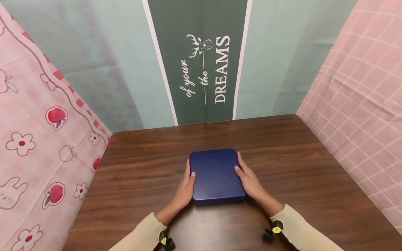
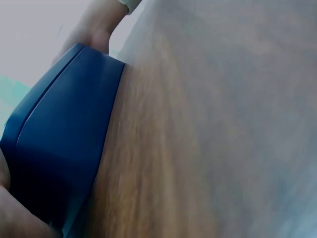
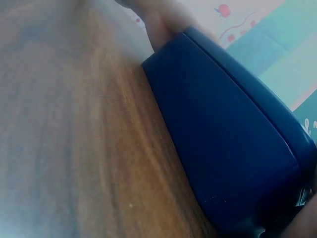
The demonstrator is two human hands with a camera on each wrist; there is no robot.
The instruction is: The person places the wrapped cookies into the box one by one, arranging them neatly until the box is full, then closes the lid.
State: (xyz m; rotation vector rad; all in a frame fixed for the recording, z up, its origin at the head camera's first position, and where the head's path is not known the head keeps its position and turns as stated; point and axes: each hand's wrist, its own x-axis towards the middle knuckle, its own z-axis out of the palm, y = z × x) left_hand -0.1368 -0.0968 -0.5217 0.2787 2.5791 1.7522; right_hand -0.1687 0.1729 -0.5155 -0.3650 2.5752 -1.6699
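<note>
A dark blue square box [image 1: 217,174] with rounded corners lies flat on the wooden table, its lid closed. My left hand [image 1: 184,190] holds its left side, thumb at the top edge and fingers stretched along the side wall. On the opposite side my right hand [image 1: 252,182] grips it in the same way, thumb over the top edge. A lid seam runs along the front wall of the box [image 2: 64,124] in the left wrist view. From the right wrist, the box [image 3: 223,129] shows its front wall close to the tabletop. The undersides of the fingers are hidden.
The brown wood-grain table [image 1: 141,157] extends around the box. Behind it hangs a green cloth [image 1: 204,21] with printed words and a deer head. Pink patterned cloth [image 1: 34,115] borders the left, pink checked cloth [image 1: 361,104] the right. Both wrists wear small black devices.
</note>
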